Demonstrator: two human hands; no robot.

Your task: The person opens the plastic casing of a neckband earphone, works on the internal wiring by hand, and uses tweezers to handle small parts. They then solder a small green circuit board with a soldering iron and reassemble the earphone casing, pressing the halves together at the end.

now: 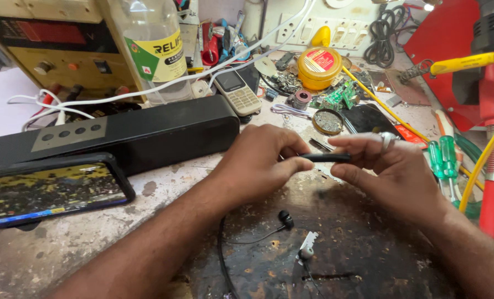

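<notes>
Two bare hands are held over the middle of the tabletop (64,243), and a slim black rod-shaped piece (325,158) is gripped between them. The left hand (258,166) is closed on its left end with thumb and curled fingers (291,166); the right hand (385,166), with a ring on one finger, is pinched on its right end. What the piece is made of cannot be told.

Just below the black piece, a black earbud (285,218) on a thin cable is seen lying on a dark, stained, pitted patch of the tabletop, and a second earbud (306,253) is seen lower still, beside a small pale scrap. Left of the black piece, a long matte black speaker bar (147,130) with a grey button panel is laid, and a glossy phone (47,191) with a lit screen is cut off by the picture's edge.

Above the black piece, a small round tin (328,122) is filled with grey crumbly matter, and a yellow round jar (319,67) is closed by a red-labelled lid. A clear plastic bottle (150,50) is cut off at the top. Green-handled screwdrivers (443,160) are seen to the right of the black piece. Clutter beyond the tin is hard to make out.
</notes>
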